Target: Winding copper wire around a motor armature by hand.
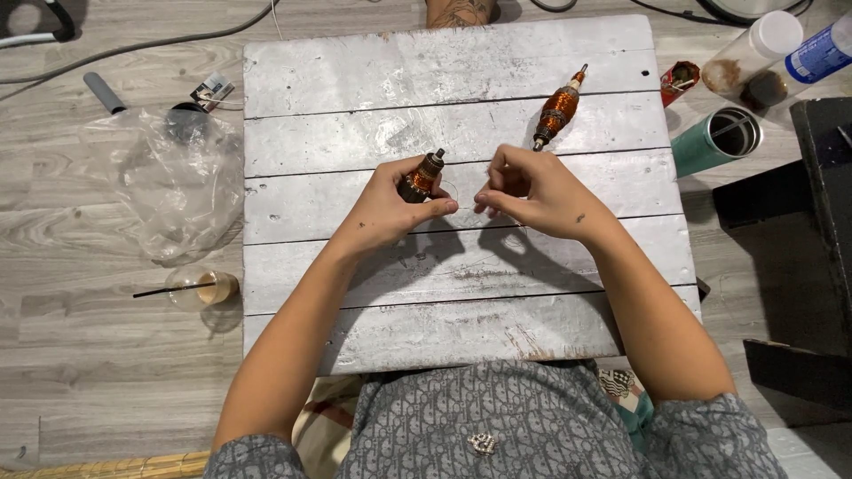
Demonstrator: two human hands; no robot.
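Armature (421,176) with copper winding gripped in left hand (388,210), centre of frame, over white plank board (444,66). Long axis tilted, shaft end up and to the right, lower end buried in the palm.

Left to right:
- Far left of frame: crumpled clear plastic bag (169,182) on wood floor; below it, small cup of tan liquid (206,288) with dark stick across the rim.
- Centre left: left hand closed around the armature body, thumb and forefinger extended right toward the other hand.
- Centre right: right hand (532,191) narrow, fingertips pinched together; what is pinched too fine to identify. Possibly a thin wire strand between the two hands, not confirmed. Fingertips just beside left-hand fingertips, apart from the armature itself, which lies up and left of them.
- Upper centre right: second armature (557,108) lying loose on the board, axis running steeply from lower left to upper right, near the right hand, untouched.
- Upper right: green metal cup (715,142), bottles beyond.

Left hand nearer the held piece.
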